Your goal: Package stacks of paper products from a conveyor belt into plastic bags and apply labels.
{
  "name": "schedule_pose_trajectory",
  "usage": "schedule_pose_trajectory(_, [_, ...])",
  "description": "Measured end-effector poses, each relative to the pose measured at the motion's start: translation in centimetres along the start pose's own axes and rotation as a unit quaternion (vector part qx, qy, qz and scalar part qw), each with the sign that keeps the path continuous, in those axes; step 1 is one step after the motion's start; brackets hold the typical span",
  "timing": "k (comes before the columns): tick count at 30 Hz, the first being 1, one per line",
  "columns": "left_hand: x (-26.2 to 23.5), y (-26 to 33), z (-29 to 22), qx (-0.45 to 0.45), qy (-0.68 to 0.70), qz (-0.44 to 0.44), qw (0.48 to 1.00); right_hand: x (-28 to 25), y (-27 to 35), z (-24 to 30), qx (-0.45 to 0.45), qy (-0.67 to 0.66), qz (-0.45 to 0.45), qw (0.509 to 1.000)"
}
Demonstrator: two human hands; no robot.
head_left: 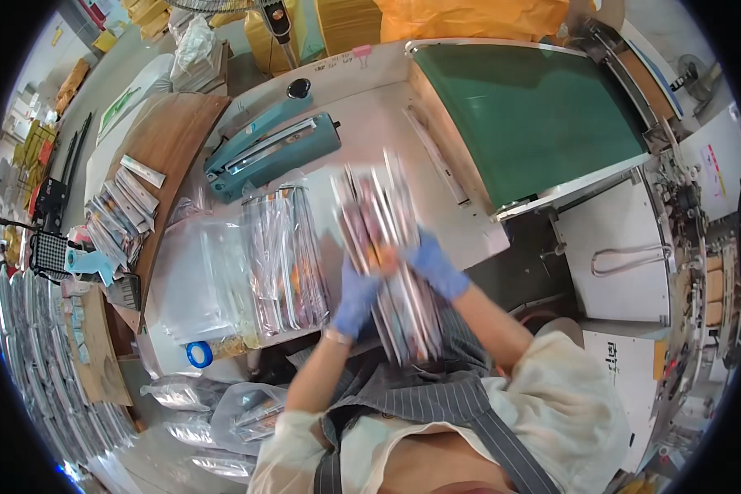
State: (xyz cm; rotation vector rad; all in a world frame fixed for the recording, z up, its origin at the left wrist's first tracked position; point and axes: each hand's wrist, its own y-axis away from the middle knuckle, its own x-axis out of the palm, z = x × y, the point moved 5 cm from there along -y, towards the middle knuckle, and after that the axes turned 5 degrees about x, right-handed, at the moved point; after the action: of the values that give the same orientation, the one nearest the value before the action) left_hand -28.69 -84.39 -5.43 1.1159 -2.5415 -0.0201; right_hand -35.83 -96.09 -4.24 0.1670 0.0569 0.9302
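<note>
Both my hands wear blue gloves and grip a long stack of flat packets (387,247), blurred by motion, held upright over the white worktable (370,123). My left hand (356,298) clasps the stack from the left side at its middle. My right hand (436,263) clasps it from the right. To the left of the stack lies a pile of clear plastic-wrapped bundles (284,255) on the table.
A teal heat sealer (267,152) sits at the table's back. A green conveyor belt (527,107) runs to the right. Clear bags (189,280) and a blue tape roll (198,354) lie left, more packets (119,214) on a wooden board.
</note>
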Motion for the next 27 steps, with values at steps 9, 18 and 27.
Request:
schedule_pose_trajectory(9, [6.4, -20.5, 7.4, 0.063, -0.042, 0.196, 0.978, -11.6, -17.3, -4.7, 0.031, 0.263, -0.110, 0.958])
schedule_pose_trajectory(18, [2.6, -11.6, -2.6, 0.036, -0.018, 0.153, 0.987, -3.7, -7.9, 3.4, -0.043, -0.189, 0.095, 0.976])
schedule_pose_trajectory(27, [-0.1, -13.7, -6.6, 0.321, -0.270, 0.328, 0.846, -0.8, -2.1, 16.2, -0.303, -0.248, 0.214, 0.895])
